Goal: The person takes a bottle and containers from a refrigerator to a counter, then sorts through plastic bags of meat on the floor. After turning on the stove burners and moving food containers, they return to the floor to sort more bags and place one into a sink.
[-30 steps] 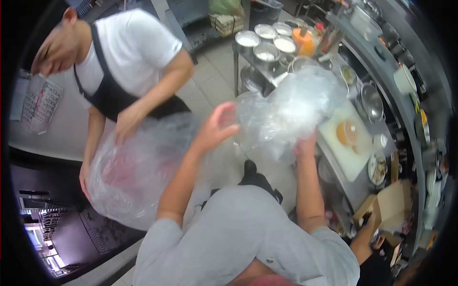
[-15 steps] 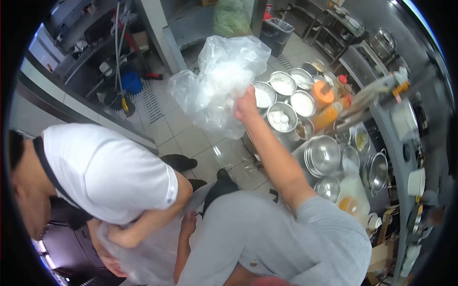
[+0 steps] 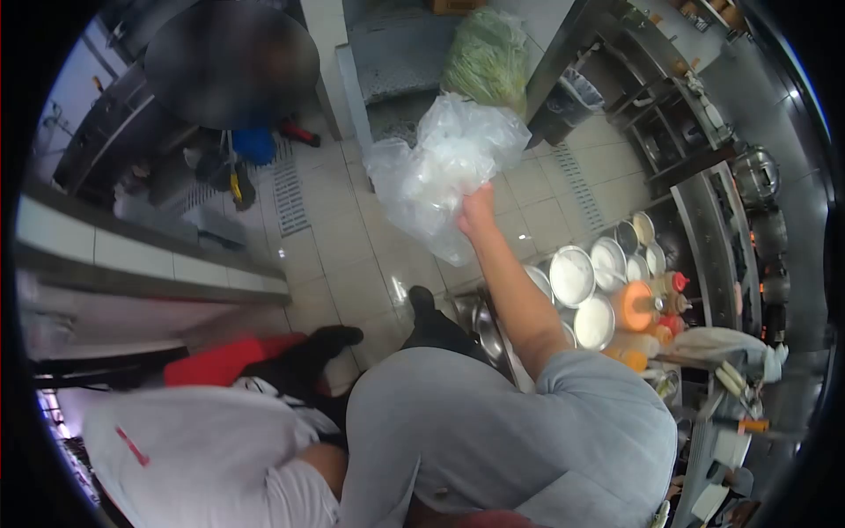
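Holding a big, clear plastic bag [image 3: 449, 163] in the right hand [image 3: 478, 211], with the grip squeezed tight on its near right edge. Reaching far out in front with a bare arm [image 3: 528, 299]. Lifting the bag up over the shiny floor tiles [image 3: 396, 277], all crumpled and puffy, and white in the middle. Cannot see the left hand, so cannot tell about that grip. Can see a green bag [image 3: 487, 57] just past the clear one, but cannot tell if touching it. Can spot a bin [image 3: 563, 106] on the far right. Can see round metal pots [image 3: 572, 275] of white stuff on the right, just beside an orange tub [image 3: 632, 305]. Can see another person [image 3: 202, 449] in a white shirt close by, on the near left.
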{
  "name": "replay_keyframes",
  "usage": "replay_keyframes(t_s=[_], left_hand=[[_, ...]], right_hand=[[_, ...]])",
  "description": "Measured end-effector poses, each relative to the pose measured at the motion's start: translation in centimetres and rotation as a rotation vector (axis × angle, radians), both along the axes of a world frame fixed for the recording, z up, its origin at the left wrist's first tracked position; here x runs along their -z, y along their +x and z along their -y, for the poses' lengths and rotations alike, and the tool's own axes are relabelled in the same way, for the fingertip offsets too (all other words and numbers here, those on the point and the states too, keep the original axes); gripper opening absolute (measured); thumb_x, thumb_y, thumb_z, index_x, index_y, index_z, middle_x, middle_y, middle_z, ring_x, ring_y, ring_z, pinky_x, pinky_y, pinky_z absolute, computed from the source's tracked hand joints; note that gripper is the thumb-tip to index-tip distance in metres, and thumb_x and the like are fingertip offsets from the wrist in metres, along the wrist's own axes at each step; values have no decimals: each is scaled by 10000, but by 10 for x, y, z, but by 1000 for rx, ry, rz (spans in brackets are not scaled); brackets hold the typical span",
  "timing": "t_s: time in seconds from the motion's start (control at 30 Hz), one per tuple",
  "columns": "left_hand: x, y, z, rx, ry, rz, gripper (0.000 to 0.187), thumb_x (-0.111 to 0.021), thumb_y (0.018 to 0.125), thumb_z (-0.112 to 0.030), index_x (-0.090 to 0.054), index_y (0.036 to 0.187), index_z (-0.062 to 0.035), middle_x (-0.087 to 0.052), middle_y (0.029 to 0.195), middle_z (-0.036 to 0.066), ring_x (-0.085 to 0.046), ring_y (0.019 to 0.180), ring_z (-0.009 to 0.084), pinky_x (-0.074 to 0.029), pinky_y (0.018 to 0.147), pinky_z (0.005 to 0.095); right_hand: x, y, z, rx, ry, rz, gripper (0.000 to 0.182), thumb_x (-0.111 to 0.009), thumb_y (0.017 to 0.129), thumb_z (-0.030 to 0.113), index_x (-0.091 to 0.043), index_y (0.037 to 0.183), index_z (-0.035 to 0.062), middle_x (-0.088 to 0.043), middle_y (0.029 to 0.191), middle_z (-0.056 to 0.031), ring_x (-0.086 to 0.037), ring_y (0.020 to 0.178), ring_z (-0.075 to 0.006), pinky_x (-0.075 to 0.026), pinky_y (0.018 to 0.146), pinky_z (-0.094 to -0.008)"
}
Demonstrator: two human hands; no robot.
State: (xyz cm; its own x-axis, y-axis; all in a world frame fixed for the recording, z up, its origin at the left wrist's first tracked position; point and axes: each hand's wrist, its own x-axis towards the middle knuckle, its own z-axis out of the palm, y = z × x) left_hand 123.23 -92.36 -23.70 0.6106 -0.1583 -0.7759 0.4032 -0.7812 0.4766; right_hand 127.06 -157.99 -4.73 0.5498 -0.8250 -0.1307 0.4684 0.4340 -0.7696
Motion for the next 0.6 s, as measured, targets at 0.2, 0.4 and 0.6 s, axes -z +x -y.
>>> replay_keyframes(t_s=[0.2, 0.4, 0.6], left_hand=[[-38, 63, 111, 120, 15, -17, 344, -516, 935, -224, -615, 1216, -51, -614, 1187, 222, -613, 1041, 362, -480, 949, 462], [-36, 144, 174, 256, 115, -47, 349, -532, 922, -236, -620, 1207, -56, -619, 1161, 216, -621, 1000, 359, -486, 933, 470], [18, 272, 203, 707, 242, -4, 354, -548, 908, -249, -626, 1198, -60, -623, 1135, 210, -629, 958, 357, -493, 916, 479]], right_hand=[[36, 44, 142, 138, -21, -128, 407, -686, 840, 12, -578, 1231, 49, -659, 1114, -73, -655, 968, -213, -550, 817, -378], [58, 65, 233, 331, 20, -285, 440, -707, 840, 42, -559, 1254, 43, -661, 1101, -67, -633, 974, -189, -527, 827, -339], [88, 67, 285, 537, -101, -402, 373, -697, 855, 77, -585, 1206, 20, -674, 1067, -73, -625, 952, -176, -514, 810, -334]])
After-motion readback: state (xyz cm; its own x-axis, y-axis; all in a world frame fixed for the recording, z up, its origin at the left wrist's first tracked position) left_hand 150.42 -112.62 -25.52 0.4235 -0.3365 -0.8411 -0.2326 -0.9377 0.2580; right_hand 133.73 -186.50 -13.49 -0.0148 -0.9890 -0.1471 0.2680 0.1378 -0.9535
